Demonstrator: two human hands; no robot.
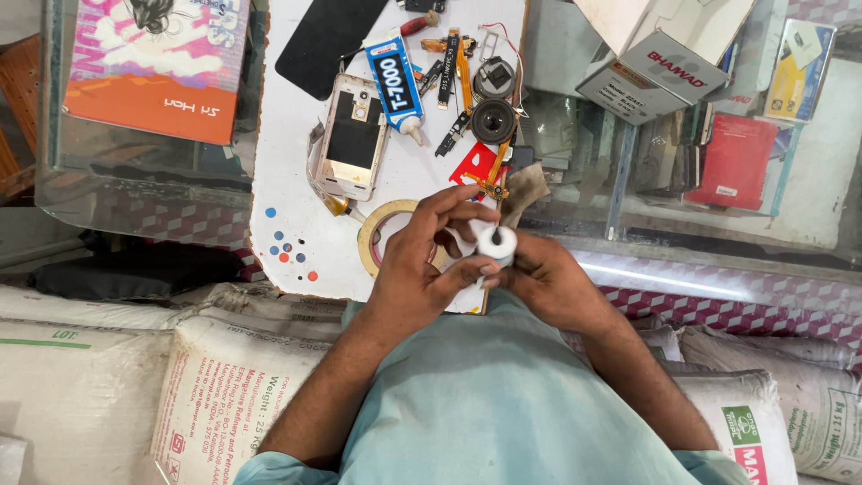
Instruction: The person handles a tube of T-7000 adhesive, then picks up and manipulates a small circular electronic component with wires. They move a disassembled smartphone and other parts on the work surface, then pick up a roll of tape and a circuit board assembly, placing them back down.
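At the near edge of the white work board [296, 171], centre of view: one small white tape roll [496, 243], held between both hands. Left hand [422, 260]: fingers curled narrow about the roll from its 9 o'clock side, thumb pressed beneath it. Right hand [543, 278]: at the roll's 4 o'clock, touching it; finger spread cannot be told, the roll and the left hand hiding the tips. Masking tape ring [370, 235]: flat on the board, partly under the left hand. At 12 o'clock of the hands: opened phone back housing [353, 135], glue tube [396, 83], round black speaker [493, 120], orange flex cables [463, 63], black screen panel [328, 40]. At 2 o'clock: cardboard box [660, 49] on the glass counter [575, 144]. At 7 o'clock: printed sacks [215, 377]
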